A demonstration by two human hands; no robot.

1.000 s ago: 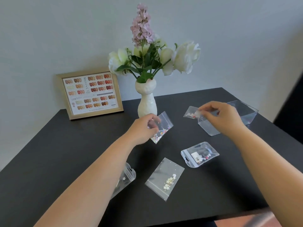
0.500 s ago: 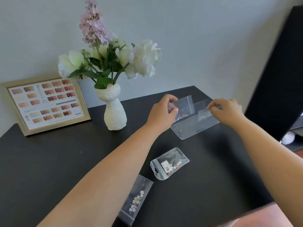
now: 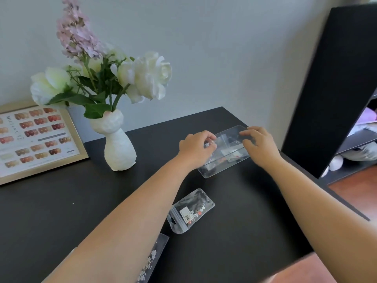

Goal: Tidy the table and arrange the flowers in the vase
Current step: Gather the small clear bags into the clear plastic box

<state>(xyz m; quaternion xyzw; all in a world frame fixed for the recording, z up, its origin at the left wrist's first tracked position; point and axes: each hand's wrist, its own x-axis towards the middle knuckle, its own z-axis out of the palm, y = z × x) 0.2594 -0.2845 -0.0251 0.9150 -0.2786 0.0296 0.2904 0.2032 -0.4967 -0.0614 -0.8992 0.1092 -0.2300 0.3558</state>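
Observation:
A white vase [image 3: 119, 148] stands at the back left of the black table [image 3: 61, 201], holding white roses [image 3: 152, 76] and a lilac spray [image 3: 75, 31]. To its right sits a clear plastic box [image 3: 216, 170] with small bags of nail decorations inside. My left hand [image 3: 195, 150] pinches a clear bag [image 3: 221, 139] over the box's left end. My right hand [image 3: 261, 146] curls at the box's right end; whether it holds anything is hidden. A zip bag [image 3: 190, 211] lies nearer me, and another bag [image 3: 152, 260] shows under my left forearm.
A gold-framed nail colour chart [image 3: 36, 137] leans on the wall at the left. A tall black shelf unit [image 3: 334, 78] stands close to the table's right edge, with wooden floor [image 3: 359, 193] below it.
Both hands have come down to the clear box with their bags. A small bag with red bits now lies inside the box. The view has moved closer.

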